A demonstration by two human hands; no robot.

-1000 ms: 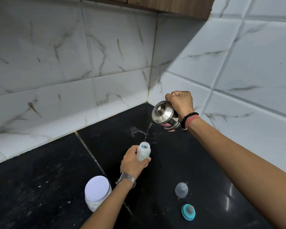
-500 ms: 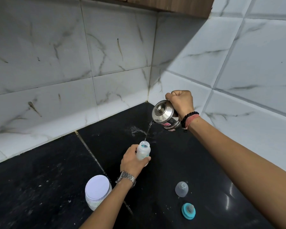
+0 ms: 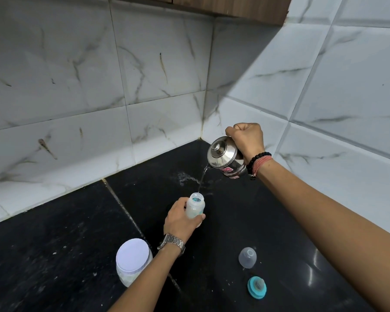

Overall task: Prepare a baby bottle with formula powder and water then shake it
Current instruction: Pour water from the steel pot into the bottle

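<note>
A small translucent baby bottle [image 3: 195, 206] stands open-mouthed on the black counter [image 3: 54, 255], gripped around its body by my left hand [image 3: 180, 219]. Above and to the right, my right hand [image 3: 248, 140] grips the handle of a tilted steel jug [image 3: 225, 157] with a lid. A thin stream of water [image 3: 202, 179] runs from its spout into the bottle's mouth. The handle itself is hidden inside my fist.
A formula jar with a white lid [image 3: 133, 261] stands by my left forearm. A clear bottle cap [image 3: 247, 257] and a teal ring with the teat [image 3: 256, 287] lie on the counter at the right. Tiled walls meet in the corner behind; spilled powder marks the counter there.
Almost nothing differs: the jug stays tilted and water keeps flowing into the bottle. Both hands hold their places.
</note>
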